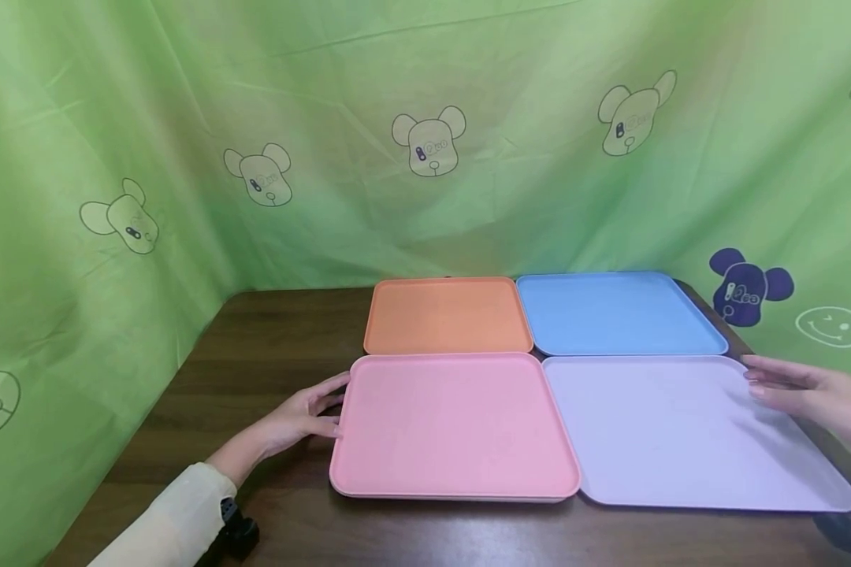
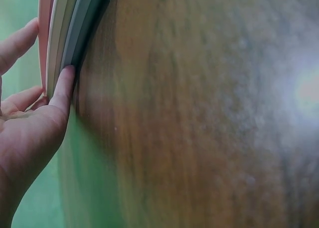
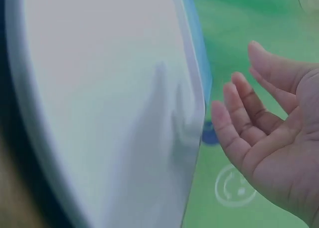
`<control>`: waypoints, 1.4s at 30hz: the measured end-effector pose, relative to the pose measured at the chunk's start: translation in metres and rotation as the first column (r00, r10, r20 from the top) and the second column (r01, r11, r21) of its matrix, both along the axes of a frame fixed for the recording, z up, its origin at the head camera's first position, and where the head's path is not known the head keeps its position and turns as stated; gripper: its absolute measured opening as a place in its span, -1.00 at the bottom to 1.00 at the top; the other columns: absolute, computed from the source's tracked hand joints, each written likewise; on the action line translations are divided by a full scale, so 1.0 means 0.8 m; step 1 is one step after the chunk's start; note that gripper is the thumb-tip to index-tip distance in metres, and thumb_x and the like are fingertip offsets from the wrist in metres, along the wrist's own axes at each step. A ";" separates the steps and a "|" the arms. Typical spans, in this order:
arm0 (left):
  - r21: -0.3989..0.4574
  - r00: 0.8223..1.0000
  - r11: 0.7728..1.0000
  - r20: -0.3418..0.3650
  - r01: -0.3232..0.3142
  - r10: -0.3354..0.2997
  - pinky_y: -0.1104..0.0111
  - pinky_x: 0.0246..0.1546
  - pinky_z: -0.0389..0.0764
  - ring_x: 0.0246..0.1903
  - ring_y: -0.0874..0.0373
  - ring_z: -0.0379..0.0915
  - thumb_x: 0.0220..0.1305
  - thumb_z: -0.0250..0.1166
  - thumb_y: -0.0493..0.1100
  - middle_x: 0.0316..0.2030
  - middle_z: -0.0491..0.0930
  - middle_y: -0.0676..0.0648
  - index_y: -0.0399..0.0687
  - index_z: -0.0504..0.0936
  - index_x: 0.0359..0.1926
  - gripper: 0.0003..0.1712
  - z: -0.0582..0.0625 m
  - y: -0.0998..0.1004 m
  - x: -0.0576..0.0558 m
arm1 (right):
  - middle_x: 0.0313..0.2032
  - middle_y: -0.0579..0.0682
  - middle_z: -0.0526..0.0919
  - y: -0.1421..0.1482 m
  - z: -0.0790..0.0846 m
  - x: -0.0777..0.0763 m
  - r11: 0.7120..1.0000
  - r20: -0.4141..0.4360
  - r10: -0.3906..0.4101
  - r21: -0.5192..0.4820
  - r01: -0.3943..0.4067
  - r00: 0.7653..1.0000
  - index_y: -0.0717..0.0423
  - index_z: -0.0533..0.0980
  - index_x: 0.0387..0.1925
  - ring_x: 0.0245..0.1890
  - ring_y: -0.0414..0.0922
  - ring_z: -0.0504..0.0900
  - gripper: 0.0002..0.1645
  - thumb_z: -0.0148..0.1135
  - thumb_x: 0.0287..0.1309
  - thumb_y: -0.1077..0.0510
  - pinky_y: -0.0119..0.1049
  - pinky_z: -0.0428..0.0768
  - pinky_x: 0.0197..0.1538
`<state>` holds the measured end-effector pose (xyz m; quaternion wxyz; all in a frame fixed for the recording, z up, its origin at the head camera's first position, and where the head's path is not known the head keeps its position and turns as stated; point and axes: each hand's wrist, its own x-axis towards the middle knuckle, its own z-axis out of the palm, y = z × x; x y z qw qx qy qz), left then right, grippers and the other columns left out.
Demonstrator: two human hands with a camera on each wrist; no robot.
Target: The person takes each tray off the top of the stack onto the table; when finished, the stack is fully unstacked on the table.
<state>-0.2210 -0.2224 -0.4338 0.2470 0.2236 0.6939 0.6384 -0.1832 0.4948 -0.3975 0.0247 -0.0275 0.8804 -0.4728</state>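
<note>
A pink tray (image 1: 454, 425) lies at the front middle of the table. The left wrist view shows it as the top of a stack of several trays (image 2: 62, 33), with paler and greyish edges below. My left hand (image 1: 291, 421) touches the stack's left edge with fingertips and thumb, the fingers fairly straight. To the right of the pink tray lies a lavender tray (image 1: 681, 433). My right hand (image 1: 819, 394) hovers by its far right edge, casting a shadow on it. In the right wrist view that hand's fingers are loosely bent, apart from the tray, holding nothing.
Behind the front trays lie an orange tray (image 1: 447, 315) and a blue tray (image 1: 617, 311), close side by side. Dark wooden table (image 1: 284, 331) shows to the left. A green curtain (image 1: 340, 220) with bear-head prints hangs around the back and sides.
</note>
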 end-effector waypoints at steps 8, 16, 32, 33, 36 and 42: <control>-0.017 0.999 0.999 0.011 -0.042 0.043 0.22 0.18 0.39 0.39 -0.25 -0.04 0.12 0.40 -0.37 0.46 -0.04 -0.30 -0.23 -0.03 0.51 0.05 -0.001 0.002 0.000 | -0.10 -0.51 0.61 -0.061 0.011 -0.011 0.998 -0.066 0.056 0.012 -0.056 0.996 -0.15 0.32 0.39 -0.15 -0.59 0.52 -0.31 0.24 0.27 0.25 -0.67 0.41 -0.19; -0.059 0.994 0.993 0.039 -0.102 0.105 0.26 0.15 0.40 0.40 -0.20 -0.03 0.15 0.40 -0.31 0.41 0.09 -0.35 -0.24 0.02 0.50 0.00 -0.001 0.002 0.003 | -0.12 -0.45 0.62 -0.118 0.010 -0.028 0.988 -0.113 0.132 -0.064 -0.139 0.985 -0.05 0.31 0.40 -0.15 -0.48 0.58 -0.28 0.23 0.24 0.32 -0.61 0.48 -0.15; -0.067 0.977 0.976 0.038 -0.207 0.210 0.29 0.06 0.49 0.35 -0.22 0.09 0.12 0.39 -0.35 0.35 0.21 -0.39 -0.35 0.12 0.44 -0.08 0.000 0.009 0.005 | 0.10 0.45 0.47 -0.221 -0.004 -0.035 0.966 -0.075 0.243 -0.075 -0.248 0.967 0.51 0.17 0.34 -0.08 -0.39 0.57 -0.24 0.27 0.22 0.28 -0.44 0.57 -0.11; -0.066 0.975 0.974 0.041 -0.217 0.220 0.28 0.05 0.50 0.35 -0.22 0.11 0.12 0.39 -0.36 0.34 0.22 -0.39 -0.36 0.13 0.43 -0.09 0.000 0.010 0.005 | 0.10 0.45 0.47 -0.225 -0.006 -0.034 0.962 -0.075 0.252 -0.092 -0.258 0.965 0.51 0.17 0.33 -0.07 -0.37 0.58 -0.23 0.28 0.21 0.29 -0.43 0.57 -0.11; -0.071 0.966 0.966 0.043 -0.250 0.253 0.27 0.05 0.50 0.33 -0.22 0.15 0.13 0.39 -0.36 0.33 0.25 -0.39 -0.38 0.17 0.41 -0.12 0.000 0.012 0.005 | 0.12 0.43 0.47 -0.232 -0.011 -0.033 0.941 -0.078 0.298 -0.142 -0.307 0.951 0.52 0.17 0.33 -0.04 -0.33 0.59 -0.22 0.30 0.17 0.32 -0.42 0.57 -0.09; -0.068 0.959 0.958 0.045 -0.277 0.280 0.25 0.05 0.52 0.31 -0.22 0.18 0.10 0.40 -0.37 0.33 0.25 -0.37 -0.39 0.20 0.40 -0.13 -0.001 0.014 0.004 | 0.21 -0.13 0.50 -0.236 -0.024 -0.033 0.862 -0.094 0.432 -0.247 -0.442 0.897 0.56 0.12 0.33 0.07 -0.32 0.53 -0.20 0.27 0.15 0.39 -0.41 0.54 0.00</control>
